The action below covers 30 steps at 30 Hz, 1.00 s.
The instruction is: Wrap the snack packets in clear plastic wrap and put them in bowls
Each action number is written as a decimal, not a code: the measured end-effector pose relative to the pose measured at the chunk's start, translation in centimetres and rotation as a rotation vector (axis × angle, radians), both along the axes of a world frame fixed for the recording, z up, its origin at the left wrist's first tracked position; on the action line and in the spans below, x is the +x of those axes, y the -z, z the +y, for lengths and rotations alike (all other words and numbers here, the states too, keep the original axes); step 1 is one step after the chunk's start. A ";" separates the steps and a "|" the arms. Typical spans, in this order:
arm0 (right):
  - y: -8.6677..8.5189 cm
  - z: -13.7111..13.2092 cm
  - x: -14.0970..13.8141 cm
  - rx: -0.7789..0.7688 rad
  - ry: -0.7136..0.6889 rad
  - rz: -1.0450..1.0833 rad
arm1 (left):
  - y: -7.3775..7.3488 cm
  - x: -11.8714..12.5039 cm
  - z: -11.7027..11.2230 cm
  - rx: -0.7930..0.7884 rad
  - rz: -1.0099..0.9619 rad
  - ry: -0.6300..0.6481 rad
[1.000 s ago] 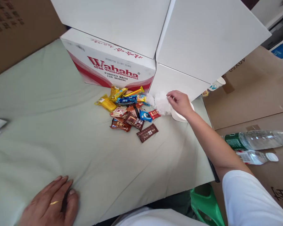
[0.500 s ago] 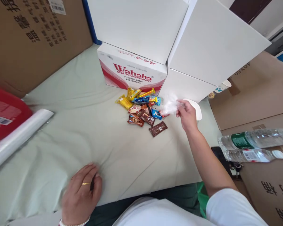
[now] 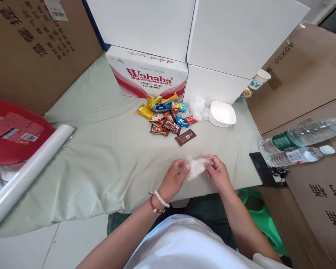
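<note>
Both my hands hold one small clear plastic bag (image 3: 196, 166) above the near edge of the table. My left hand (image 3: 174, 178) pinches its left side and my right hand (image 3: 217, 172) pinches its right side. Farther back lies a pile of several wrapped snacks (image 3: 165, 117), with a brown bar (image 3: 185, 137) nearest to me. A heap of crumpled clear bags (image 3: 198, 107) lies beside a white bowl (image 3: 222, 114).
The table has a pale green cloth (image 3: 100, 157). White boxes and a Wahaha carton (image 3: 148, 76) stand at the back. A roll of clear film (image 3: 28, 172) and a red pack (image 3: 11, 134) lie left. Two water bottles (image 3: 299, 144) and a black phone (image 3: 259, 164) lie right.
My right hand drew a clear bag from the heap by the bowl toward me. My left hand left the cloth and came up to grip the bag's other side.
</note>
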State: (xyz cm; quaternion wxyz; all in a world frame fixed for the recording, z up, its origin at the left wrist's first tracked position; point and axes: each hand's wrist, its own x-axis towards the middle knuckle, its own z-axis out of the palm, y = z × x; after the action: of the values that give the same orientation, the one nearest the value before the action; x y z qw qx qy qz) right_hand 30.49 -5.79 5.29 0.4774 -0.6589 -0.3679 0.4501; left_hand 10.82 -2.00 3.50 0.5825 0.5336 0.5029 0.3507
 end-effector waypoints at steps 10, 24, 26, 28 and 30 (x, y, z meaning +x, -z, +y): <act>0.9 -1.2 1.8 0.073 0.060 -0.121 | 2.1 1.4 0.5 -0.143 -0.251 -0.249; 2.8 -0.6 -0.4 0.056 0.048 0.202 | 2.9 -1.1 0.2 -0.022 -0.174 -0.364; 2.7 -0.9 -0.1 0.053 0.093 0.266 | 2.7 -1.4 0.2 -0.028 -0.217 -0.407; 2.6 -1.1 0.2 0.053 0.146 0.370 | 2.4 -1.8 0.3 -0.059 -0.277 -0.453; 2.4 -1.3 0.5 0.043 0.186 0.476 | 2.1 -2.3 0.6 -0.096 -0.319 -0.487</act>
State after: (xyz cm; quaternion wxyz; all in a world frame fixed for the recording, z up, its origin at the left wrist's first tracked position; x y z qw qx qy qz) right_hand 31.01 -7.10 2.85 0.6040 -0.5550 -0.1924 0.5386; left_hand 8.52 -1.43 1.38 0.5776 0.3070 0.5344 0.5353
